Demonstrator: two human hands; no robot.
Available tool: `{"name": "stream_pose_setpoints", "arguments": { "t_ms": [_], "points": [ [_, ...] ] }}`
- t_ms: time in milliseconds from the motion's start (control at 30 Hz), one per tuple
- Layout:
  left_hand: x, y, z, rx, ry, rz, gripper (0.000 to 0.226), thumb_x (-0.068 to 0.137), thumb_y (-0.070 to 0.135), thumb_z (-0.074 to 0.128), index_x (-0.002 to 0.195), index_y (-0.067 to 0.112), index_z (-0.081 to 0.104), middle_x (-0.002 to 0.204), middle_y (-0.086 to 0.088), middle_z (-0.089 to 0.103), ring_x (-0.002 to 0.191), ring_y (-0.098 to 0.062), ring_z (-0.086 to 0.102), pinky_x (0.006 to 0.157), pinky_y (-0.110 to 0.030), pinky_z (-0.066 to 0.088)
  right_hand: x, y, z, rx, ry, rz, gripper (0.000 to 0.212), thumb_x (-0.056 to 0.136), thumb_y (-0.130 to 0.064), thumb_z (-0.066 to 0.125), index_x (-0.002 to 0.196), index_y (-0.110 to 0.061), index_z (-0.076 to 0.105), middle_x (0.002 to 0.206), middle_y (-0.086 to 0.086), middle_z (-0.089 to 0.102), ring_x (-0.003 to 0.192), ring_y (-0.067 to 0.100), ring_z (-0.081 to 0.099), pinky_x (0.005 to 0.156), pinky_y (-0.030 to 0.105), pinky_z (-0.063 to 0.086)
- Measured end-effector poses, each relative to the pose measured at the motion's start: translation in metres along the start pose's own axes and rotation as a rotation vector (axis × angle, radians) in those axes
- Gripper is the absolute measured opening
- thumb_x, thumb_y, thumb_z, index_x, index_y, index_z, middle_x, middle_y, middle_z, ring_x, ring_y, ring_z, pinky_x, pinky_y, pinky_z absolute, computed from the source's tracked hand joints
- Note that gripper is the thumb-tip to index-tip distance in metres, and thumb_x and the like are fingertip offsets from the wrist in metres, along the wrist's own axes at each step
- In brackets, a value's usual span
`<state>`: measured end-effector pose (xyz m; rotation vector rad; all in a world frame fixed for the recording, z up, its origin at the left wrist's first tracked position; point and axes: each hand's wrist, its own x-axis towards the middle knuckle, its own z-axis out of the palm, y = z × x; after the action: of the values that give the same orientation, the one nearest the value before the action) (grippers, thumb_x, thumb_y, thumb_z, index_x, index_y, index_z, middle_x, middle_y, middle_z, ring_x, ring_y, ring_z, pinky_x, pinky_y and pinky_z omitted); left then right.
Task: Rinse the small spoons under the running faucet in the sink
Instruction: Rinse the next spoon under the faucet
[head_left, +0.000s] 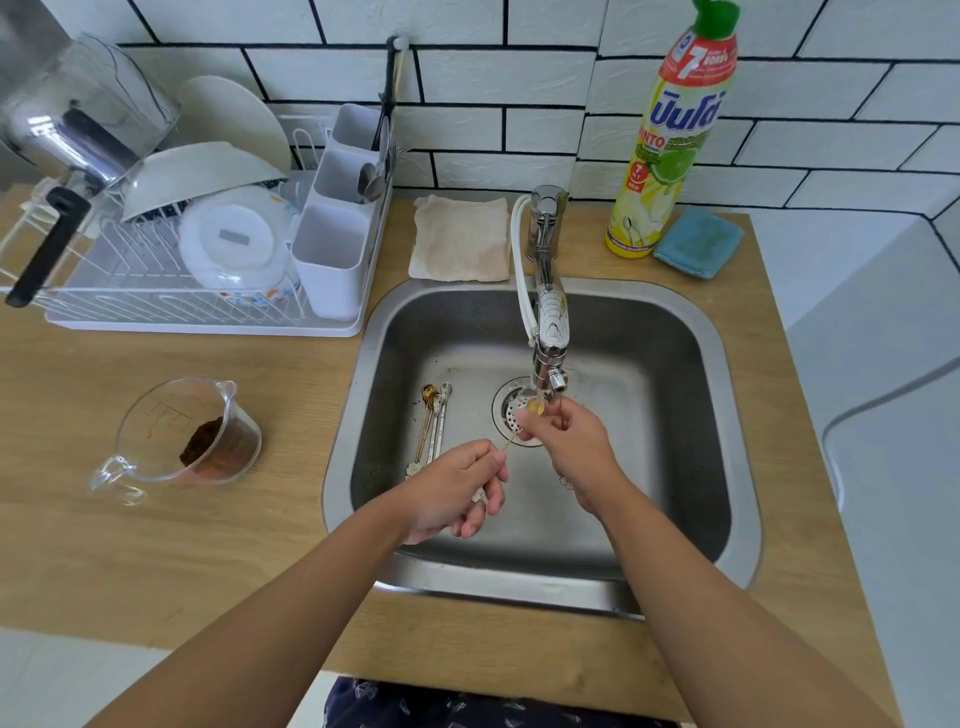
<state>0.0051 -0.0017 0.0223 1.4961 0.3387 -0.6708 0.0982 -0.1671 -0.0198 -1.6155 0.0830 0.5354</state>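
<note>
A thin gold spoon (535, 408) is held over the drain, just below the faucet spout (551, 382). My left hand (457, 488) pinches its handle end. My right hand (569, 434) has its fingers curled round the spoon's bowl under the spout. The water stream is hard to make out. Several more small spoons (434, 426), gold and silver, lie side by side on the sink floor to the left of the drain (511, 415). The steel sink (540, 571) sits in a wooden counter.
A white dish rack (208, 312) with plates and a cutlery caddy stands left of the sink. A glass measuring cup (192, 436) with brown residue sits on the counter. Behind the sink lie a beige cloth (462, 239), a dish soap bottle (670, 135) and a blue sponge (698, 244).
</note>
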Motion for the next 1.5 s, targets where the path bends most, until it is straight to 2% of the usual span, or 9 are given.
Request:
{"name": "stream_pose_setpoints", "arguments": {
  "t_ms": [233, 433, 633, 833, 1033, 1167, 1333, 1400, 1500],
  "points": [
    [0.001, 0.001, -0.001, -0.002, -0.003, -0.011, 0.028, 0.11, 0.031, 0.036, 0.099, 0.01, 0.05, 0.067, -0.006, 0.059, 0.033, -0.014, 0.039, 0.035, -0.021, 0.027, 0.0, -0.003, -0.002, -0.149, 0.009, 0.038, 0.026, 0.103, -0.04, 0.057, 0.092, -0.022, 0.073, 0.08, -0.008, 0.08, 0.066, -0.008, 0.061, 0.064, 0.024, 0.042],
    [0.011, -0.004, 0.001, 0.008, 0.034, 0.001, 0.032, 0.107, 0.037, 0.045, 0.1, 0.01, 0.059, 0.064, -0.003, 0.059, 0.035, -0.012, 0.04, 0.036, -0.02, 0.03, -0.005, -0.002, -0.001, 0.098, -0.239, 0.134, 0.012, 0.094, -0.027, 0.075, 0.093, -0.016, 0.069, 0.078, 0.0, 0.076, 0.041, 0.003, 0.033, 0.038, 0.018, 0.027],
    [0.047, 0.012, 0.014, -0.284, 0.304, 0.082, 0.02, 0.107, 0.014, 0.047, 0.104, 0.003, 0.064, 0.068, 0.002, 0.061, 0.049, -0.005, 0.043, 0.05, -0.017, 0.035, 0.001, -0.007, -0.024, 0.232, -0.146, 0.106, 0.024, 0.101, -0.027, 0.065, 0.089, -0.017, 0.083, 0.05, -0.01, 0.043, 0.042, 0.005, 0.02, 0.04, 0.02, 0.019],
    [0.069, 0.031, 0.043, -0.508, 0.193, 0.104, 0.022, 0.107, 0.012, 0.047, 0.12, 0.002, 0.061, 0.073, 0.002, 0.065, 0.055, -0.005, 0.054, 0.057, -0.019, 0.044, 0.002, -0.014, -0.031, 0.384, -0.023, 0.043, 0.025, 0.102, -0.025, 0.064, 0.082, -0.022, 0.078, 0.062, -0.011, 0.069, 0.036, 0.002, 0.027, 0.036, 0.017, 0.026],
    [0.071, 0.023, 0.038, -0.04, 0.373, 0.127, 0.035, 0.096, 0.043, 0.066, 0.08, 0.012, 0.07, 0.051, 0.003, 0.059, 0.035, -0.009, 0.04, 0.037, -0.017, 0.031, 0.002, -0.012, -0.029, 0.328, 0.175, 0.067, 0.022, 0.104, -0.026, 0.061, 0.087, -0.015, 0.07, 0.098, 0.003, 0.081, 0.038, 0.005, 0.026, 0.037, 0.02, 0.025],
    [0.073, 0.022, 0.037, -0.315, 0.256, 0.154, 0.015, 0.1, 0.022, 0.063, 0.095, 0.008, 0.067, 0.065, -0.001, 0.064, 0.047, -0.009, 0.057, 0.047, -0.019, 0.045, -0.002, -0.011, -0.019, 0.436, 0.227, 0.083, 0.031, 0.105, -0.024, 0.059, 0.077, -0.019, 0.073, 0.087, 0.002, 0.079, 0.039, 0.004, 0.025, 0.038, 0.021, 0.023],
    [0.077, 0.021, 0.036, -0.243, 0.468, 0.061, 0.04, 0.084, 0.039, 0.081, 0.066, 0.015, 0.055, 0.051, -0.001, 0.053, 0.037, -0.012, 0.036, 0.038, -0.021, 0.028, -0.005, -0.011, -0.012, 0.391, 0.162, 0.112, 0.022, 0.104, -0.025, 0.061, 0.086, -0.013, 0.069, 0.066, 0.001, 0.064, 0.039, 0.005, 0.024, 0.038, 0.021, 0.023],
    [0.076, 0.02, 0.034, -0.325, 0.384, 0.073, 0.029, 0.091, 0.032, 0.075, 0.075, 0.012, 0.062, 0.061, -0.004, 0.062, 0.042, -0.011, 0.05, 0.04, -0.021, 0.038, -0.004, -0.013, -0.015, 0.398, 0.168, 0.103, 0.022, 0.105, -0.024, 0.06, 0.089, -0.011, 0.068, 0.073, -0.003, 0.074, 0.038, 0.004, 0.025, 0.037, 0.02, 0.024],
    [0.07, 0.018, 0.027, -0.618, 0.136, 0.086, 0.016, 0.103, 0.014, 0.057, 0.109, 0.002, 0.066, 0.093, -0.012, 0.078, 0.083, -0.017, 0.077, 0.066, -0.021, 0.058, -0.001, -0.016, -0.022, 0.449, 0.196, 0.097, 0.021, 0.106, -0.022, 0.058, 0.09, -0.012, 0.067, 0.089, -0.001, 0.08, 0.037, 0.003, 0.028, 0.037, 0.019, 0.025]
  ]
}}
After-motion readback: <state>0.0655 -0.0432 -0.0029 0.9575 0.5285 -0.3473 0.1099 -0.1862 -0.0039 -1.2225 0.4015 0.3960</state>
